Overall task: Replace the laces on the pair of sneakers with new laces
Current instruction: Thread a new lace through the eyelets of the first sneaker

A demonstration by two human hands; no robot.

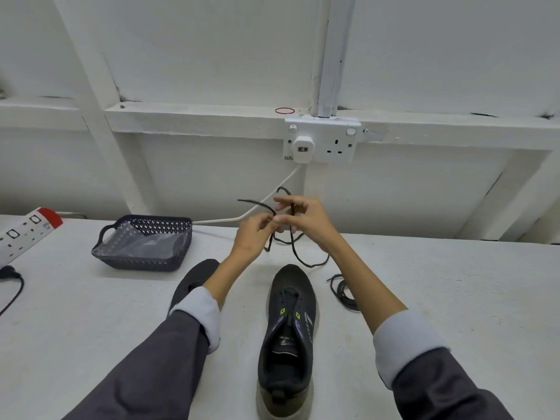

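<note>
Two dark sneakers lie on the white table, toes pointing away. The right sneaker (288, 338) is in full view with no lace in its eyelets. The left sneaker (194, 280) is mostly hidden under my left forearm. Above the table beyond the shoes, my left hand (253, 234) and my right hand (300, 218) both pinch a black lace (292, 247). Its ends stick up by my fingers and a loop hangs down to the table. A second black lace (344, 294) lies bunched to the right of the right sneaker.
A dark perforated basket (113, 256) with clear plastic inside stands at the left. A white power strip (24, 234) lies at the far left edge. A wall socket (322, 142) with a plug and white cable sits on the wall behind.
</note>
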